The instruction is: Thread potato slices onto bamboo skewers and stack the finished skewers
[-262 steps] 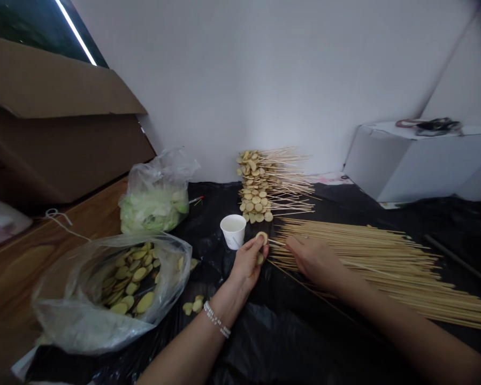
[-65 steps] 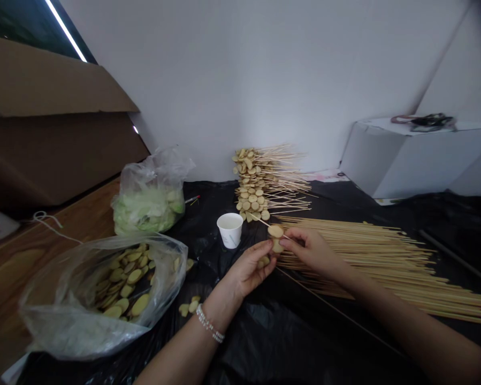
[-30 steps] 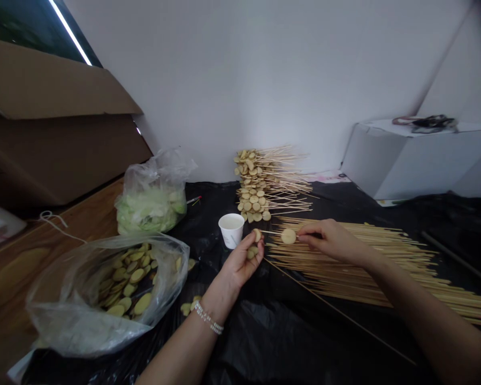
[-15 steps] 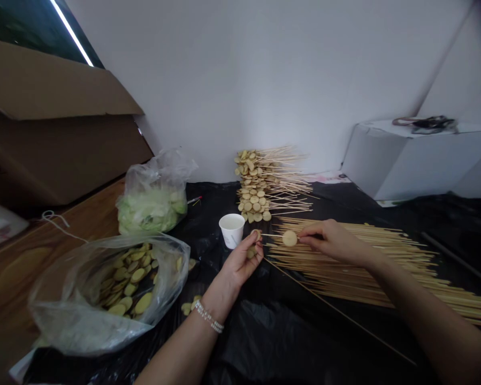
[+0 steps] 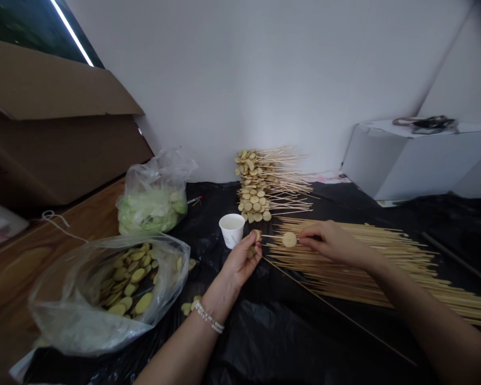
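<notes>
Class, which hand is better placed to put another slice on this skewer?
Probably the left hand: it holds slices right at the end of the skewer, while the right hand is busy pinching the slice already on it.

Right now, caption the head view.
Left hand holds a skewer while right hand pinches a round slice on it.

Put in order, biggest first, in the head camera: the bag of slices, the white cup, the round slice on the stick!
The clear plastic bag of slices, the white paper cup, then the round slice on the skewer. The bag is nearest the camera, though.
</notes>
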`<state>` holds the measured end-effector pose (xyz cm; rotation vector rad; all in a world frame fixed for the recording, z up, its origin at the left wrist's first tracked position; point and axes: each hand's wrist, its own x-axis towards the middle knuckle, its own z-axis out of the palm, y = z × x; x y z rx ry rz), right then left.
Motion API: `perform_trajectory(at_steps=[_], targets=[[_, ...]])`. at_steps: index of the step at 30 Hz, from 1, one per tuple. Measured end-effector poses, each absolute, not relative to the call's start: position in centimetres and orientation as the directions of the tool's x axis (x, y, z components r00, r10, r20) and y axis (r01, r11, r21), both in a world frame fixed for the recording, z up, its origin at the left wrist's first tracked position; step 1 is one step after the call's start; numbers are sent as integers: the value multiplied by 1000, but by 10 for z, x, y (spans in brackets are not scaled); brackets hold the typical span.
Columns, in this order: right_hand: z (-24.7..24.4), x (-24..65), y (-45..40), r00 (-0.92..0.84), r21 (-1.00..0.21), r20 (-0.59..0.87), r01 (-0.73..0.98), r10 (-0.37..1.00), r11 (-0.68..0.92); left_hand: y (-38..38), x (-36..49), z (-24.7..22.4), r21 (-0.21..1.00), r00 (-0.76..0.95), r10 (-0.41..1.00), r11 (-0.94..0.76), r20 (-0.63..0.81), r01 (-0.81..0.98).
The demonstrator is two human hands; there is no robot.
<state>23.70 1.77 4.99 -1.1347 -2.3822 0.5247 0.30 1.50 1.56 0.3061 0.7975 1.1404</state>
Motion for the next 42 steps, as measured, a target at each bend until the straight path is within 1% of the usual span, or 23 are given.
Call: perform_trajectory(at_steps=[3,9,14,22,28,30,35,37,42], targets=[[49,235,17,-570,-478,225,642,790,599,15,3,14,644,151,911,381,-384,-663],[42,233,18,-557,-505,201,645,806,573,15,5,9,707,110,930,340,-350,-620],[39,231,16,-542,-485,210,665,814,568,15,6,6,734,78,934,325,-350,-596],[35,223,11,-498,-409,194,742,845,531,16,6,3,749,29,932,309,-362,-586],[33,222,12,-519,-453,186,708,834,542,16,5,4,740,48,929,323,-367,-590],[31,220,12,-517,-450,195,708,834,544,16,6,4,740,51,930,323,-365,-591],[30,214,8,-494,-368,255,745,831,556,15,8,4,740,63,930,328,-361,-587],[32,214,7,-494,-351,258,753,830,557,15,9,4,728,70,928,333,-367,-599],[36,221,11,-513,-402,206,732,833,550,15,8,3,693,103,916,364,-388,-622]])
